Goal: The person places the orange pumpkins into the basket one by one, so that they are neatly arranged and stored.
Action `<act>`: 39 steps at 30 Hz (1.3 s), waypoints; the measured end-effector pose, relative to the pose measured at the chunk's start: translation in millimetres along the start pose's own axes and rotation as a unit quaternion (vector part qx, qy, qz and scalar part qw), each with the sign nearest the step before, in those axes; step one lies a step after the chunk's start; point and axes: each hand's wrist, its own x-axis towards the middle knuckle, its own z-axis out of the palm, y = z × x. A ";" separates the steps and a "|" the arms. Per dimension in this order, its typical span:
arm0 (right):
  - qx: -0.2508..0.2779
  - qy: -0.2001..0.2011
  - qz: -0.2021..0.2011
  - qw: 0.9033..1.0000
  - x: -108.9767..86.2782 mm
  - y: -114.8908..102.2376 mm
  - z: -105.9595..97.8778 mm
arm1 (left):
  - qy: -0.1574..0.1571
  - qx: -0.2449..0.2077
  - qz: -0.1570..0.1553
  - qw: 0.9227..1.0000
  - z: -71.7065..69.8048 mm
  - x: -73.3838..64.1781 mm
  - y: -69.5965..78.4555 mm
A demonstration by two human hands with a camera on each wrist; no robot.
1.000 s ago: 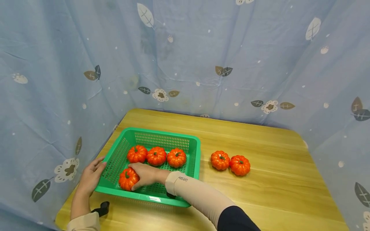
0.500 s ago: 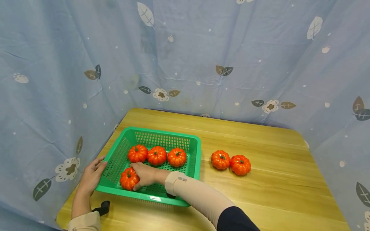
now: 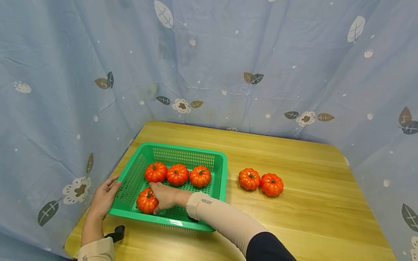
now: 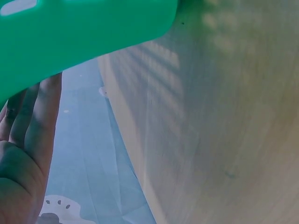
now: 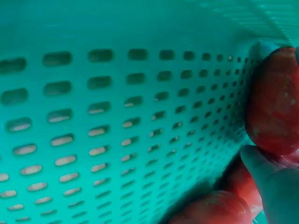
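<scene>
In the head view, my right hand (image 3: 166, 197) reaches into a green plastic basket (image 3: 225, 181) and grips a small orange pumpkin (image 3: 146, 201) from its right side, thumb at the front and fingers at the back. The pumpkin sits low, near the basket's front left corner. My left hand (image 3: 103, 197) touches the basket's left side from outside, and the left wrist view shows its fingers (image 4: 44, 109) fairly straight against the green wall. The right wrist view is close up, with the perforated wall (image 5: 98, 107), red-orange pumpkins and part of my hand (image 5: 275, 182).
Three more pumpkins stand in a row along the back of the basket, the middle one (image 3: 177, 174) among them. Two others, a left (image 3: 249, 179) and a right pumpkin (image 3: 271, 185), lie on the wooden table (image 3: 303, 214) to the right. A patterned blue curtain (image 3: 209, 65) surrounds it.
The gripped pumpkin has shifted very slightly to the right within the basket, along with my right hand. My left hand stays at the basket's side. The view has tilted a little.
</scene>
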 end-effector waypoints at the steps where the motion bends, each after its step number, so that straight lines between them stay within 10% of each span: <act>1: -0.007 0.002 0.000 1.000 -0.4 -0.6 -1.4 | 0.001 0.000 0.000 1.000 0.3 0.4 -0.1; 18: -0.021 -0.012 -0.009 1.000 -28.6 -6.5 -66.2 | 0.014 0.013 -0.003 1.000 -1.0 0.4 -4.1; 29: 0.105 0.137 -0.018 0.985 -89.2 35.5 -135.4 | 0.001 0.000 -0.006 1.000 -2.2 -4.2 -6.5; 39: 0.160 0.246 0.063 0.954 -172.9 121.0 -150.6 | -0.003 0.009 0.005 1.000 -1.2 0.9 -1.4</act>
